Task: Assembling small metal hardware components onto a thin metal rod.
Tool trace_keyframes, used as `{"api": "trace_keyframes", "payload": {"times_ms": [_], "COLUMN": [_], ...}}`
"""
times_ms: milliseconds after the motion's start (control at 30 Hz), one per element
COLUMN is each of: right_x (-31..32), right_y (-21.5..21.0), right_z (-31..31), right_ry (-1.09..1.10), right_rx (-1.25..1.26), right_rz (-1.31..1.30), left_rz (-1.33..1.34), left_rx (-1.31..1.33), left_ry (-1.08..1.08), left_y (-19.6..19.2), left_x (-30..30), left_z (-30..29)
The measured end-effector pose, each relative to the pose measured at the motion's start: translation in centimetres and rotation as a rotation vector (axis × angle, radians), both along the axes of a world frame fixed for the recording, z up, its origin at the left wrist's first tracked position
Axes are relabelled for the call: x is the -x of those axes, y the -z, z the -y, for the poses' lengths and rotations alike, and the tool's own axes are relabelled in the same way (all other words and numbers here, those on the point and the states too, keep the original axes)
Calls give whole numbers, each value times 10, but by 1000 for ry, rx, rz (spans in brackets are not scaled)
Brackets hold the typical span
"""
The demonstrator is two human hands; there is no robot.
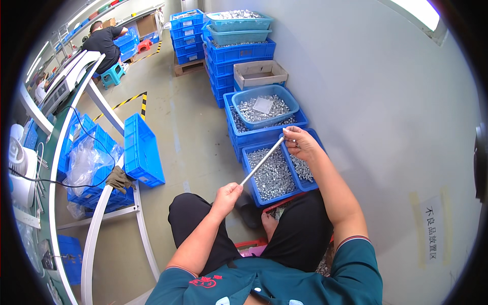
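A thin silvery metal rod (262, 161) slants across in front of me, above a blue bin (278, 200) full of small shiny metal parts (273, 175). My left hand (226, 200) is closed round its lower, nearer end, over my left knee. At the upper, farther end, the fingertips of my right hand (301, 144) pinch it, above the bin's far right part. Just beyond stands a light-blue basin (247, 123) with more small metal parts and a pale square piece (263, 105) lying on them.
Stacked blue crates (222, 76) line the wall, with a cardboard-coloured box (260, 76) nearby. To my left are a white-framed workbench (94, 239), a tilted blue crate (145, 152) and a draped grey-green glove (120, 179). A person (104, 48) sits farther off on a teal stool (113, 76).
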State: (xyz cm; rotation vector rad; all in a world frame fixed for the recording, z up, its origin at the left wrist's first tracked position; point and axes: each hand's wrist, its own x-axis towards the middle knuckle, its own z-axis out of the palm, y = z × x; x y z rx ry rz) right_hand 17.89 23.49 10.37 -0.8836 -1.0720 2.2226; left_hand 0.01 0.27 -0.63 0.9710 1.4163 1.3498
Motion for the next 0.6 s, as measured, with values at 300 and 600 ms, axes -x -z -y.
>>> {"api": "trace_keyframes", "payload": {"times_ms": [300, 600], "right_x": [15, -1], "right_y": [-4, -6], "right_z": [16, 11], "right_ry": [226, 143], "right_rx": [-37, 31], "right_rz": [37, -129], "left_rz": [-402, 420], "left_rx": [-38, 224], "left_ry": [-192, 217], "left_y": [-10, -23], "left_x": [-13, -7], "left_z": [2, -1]}}
